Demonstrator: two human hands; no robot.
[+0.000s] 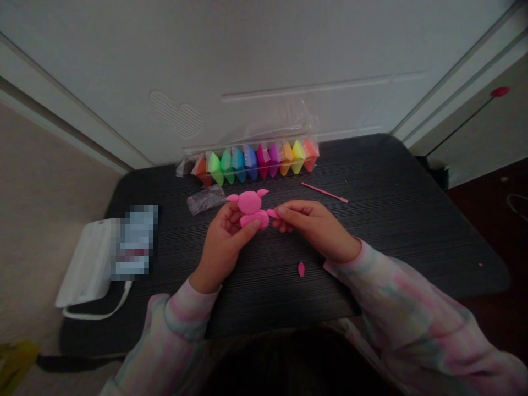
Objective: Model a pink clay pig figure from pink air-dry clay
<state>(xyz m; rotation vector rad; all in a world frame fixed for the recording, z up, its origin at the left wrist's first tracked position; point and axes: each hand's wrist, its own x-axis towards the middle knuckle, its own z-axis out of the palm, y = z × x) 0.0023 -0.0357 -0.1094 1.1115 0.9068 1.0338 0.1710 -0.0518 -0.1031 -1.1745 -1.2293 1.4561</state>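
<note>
A pink clay figure [249,203] with a rounded head, two pointed ears and a plump body is held above the table by my left hand [231,234]. The left thumb presses on the body's lower front, with the fingers behind it. My right hand [303,217] pinches a small pink clay piece [271,213] between thumb and fingertips at the right side of the body. That piece touches the body or nearly so; I cannot tell whether it is attached. On the table below the right hand lies a pink leaf-shaped clay piece [301,269].
Several coloured clay packs [250,163] line the back of the black table [404,220]. A crumpled clear wrapper [206,199] lies left of the figure, a thin pink modelling tool [324,192] to the right. A white power bank [88,264] with a cable [103,316] and a blurred-out device [136,240] sit left.
</note>
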